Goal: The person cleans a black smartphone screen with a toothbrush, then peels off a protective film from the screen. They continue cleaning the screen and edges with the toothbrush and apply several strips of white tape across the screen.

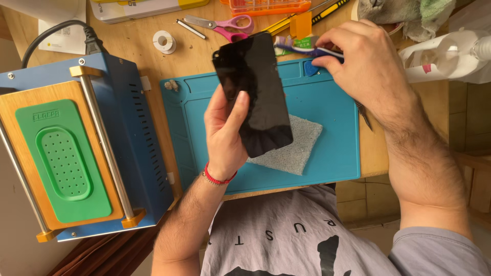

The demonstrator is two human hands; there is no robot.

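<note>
My left hand (224, 134) holds a black phone (253, 92) upright over the blue work mat (332, 128), glossy dark face toward me, thumb across its lower left. My right hand (358, 64) reaches to the mat's far edge and closes its fingers on a purple-handled toothbrush (302, 50), right beside a blue pick (311, 68). A grey sponge cloth (296, 145) lies on the mat under the phone.
A blue machine with a green perforated pad (64, 158) stands at the left. Pink-handled scissors (225, 24), a small solder spool (164, 42), an orange tool tray (268, 6) and a white spray bottle (445, 53) lie along the back of the wooden table.
</note>
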